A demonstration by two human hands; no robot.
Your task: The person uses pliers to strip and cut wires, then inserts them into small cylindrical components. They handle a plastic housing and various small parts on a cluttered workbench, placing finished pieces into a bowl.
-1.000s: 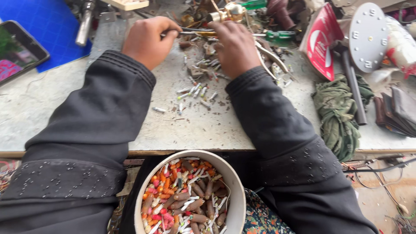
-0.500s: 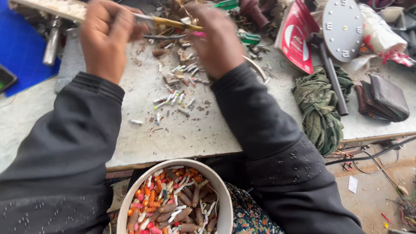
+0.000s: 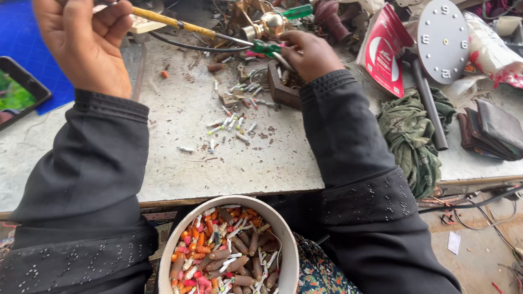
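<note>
Across our scuffed grey desk [image 3: 218, 158], left hand [image 3: 87, 43] fingers grip a yellow-handled metal probe [image 3: 180, 24] — right hand [image 3: 310, 54] fingers pinch a small green-tipped part [image 3: 265, 48]; next, steadier tip contact.

tool: long thin rod tool with a yellow handle [image 3: 163, 19], slanting down to the right across the top of the bench, its metal tip ending at the green piece
green piece: small green part [image 3: 265, 48], bright plastic-looking, right where the tip meets it; can't tell its exact shape
spot: both sit above the grey benchtop, near the brass-coloured fitting at the back
</note>
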